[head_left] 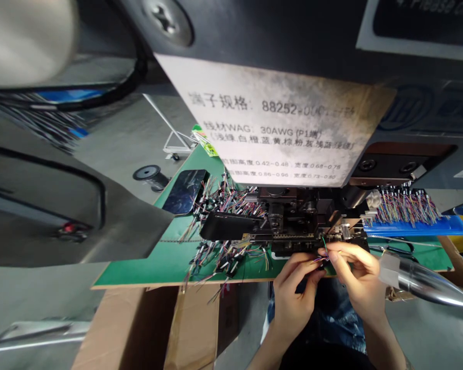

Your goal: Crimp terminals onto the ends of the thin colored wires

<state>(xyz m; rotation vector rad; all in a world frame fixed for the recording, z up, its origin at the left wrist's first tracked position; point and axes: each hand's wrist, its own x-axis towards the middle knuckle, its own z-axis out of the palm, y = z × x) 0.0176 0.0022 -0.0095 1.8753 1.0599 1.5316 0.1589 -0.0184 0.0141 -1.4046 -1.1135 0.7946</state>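
Note:
Both of my hands are at the front of a dark crimping machine (293, 205), just above the near edge of the green table. My left hand (298, 288) pinches a small bundle of thin coloured wires (319, 260) between thumb and fingers. From the right, my right hand (357, 275) closes thumb and forefinger on the same wires. A single green wire (324, 243) sticks up from between my fingers toward the machine's working point. Most of the bundle is hidden by my fingers. A printed label (278, 123) is stuck on the machine's front.
Loose wire harnesses (231, 257) lie heaped on the green table (146, 267), left of the machine. Behind them is a black phone-like slab (186, 192). At right, a metal tube (428, 280) reaches toward my right hand; more wires (409, 205) lie on a blue tray (420, 227). Cardboard boxes (193, 329) stand below.

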